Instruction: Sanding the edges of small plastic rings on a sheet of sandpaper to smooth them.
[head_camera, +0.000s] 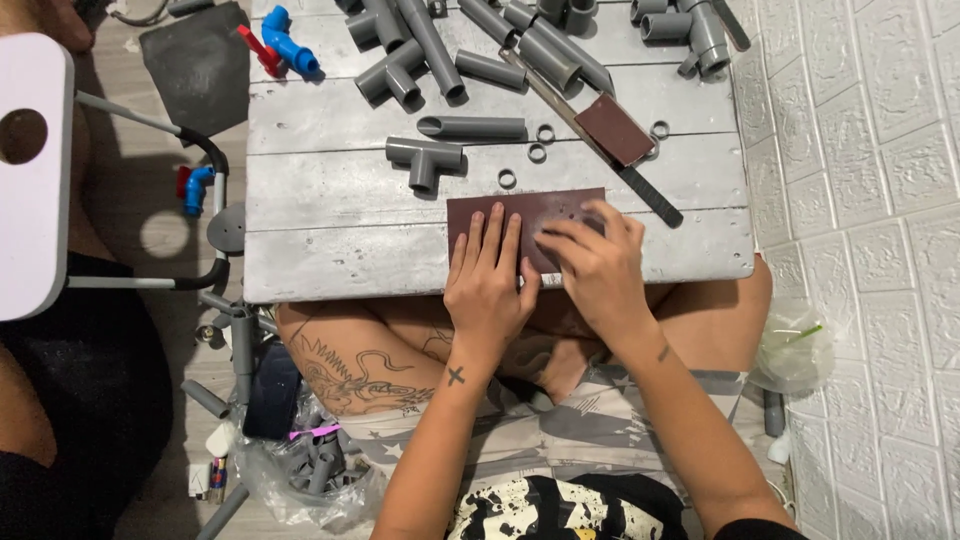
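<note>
Left hand (487, 283) flat, fingers spread, on brown sandpaper sheet (505, 213); right hand (598, 268) pressing fingertips together onto same sheet, grey tee fitting (424, 158) beyond.

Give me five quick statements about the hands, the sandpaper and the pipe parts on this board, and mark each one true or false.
1. The left hand lies flat on the brown sandpaper sheet. True.
2. The right hand is lifted well clear of the sheet. False: its fingers press down on the sheet.
3. A grey T-shaped pipe fitting lies on the board beyond the sheet. True.
4. The sheet lies on a round glass table. False: it lies on a grey-painted wooden board.
5. The blue valve lies between the two hands. False: it sits at the board's far left corner.
</note>
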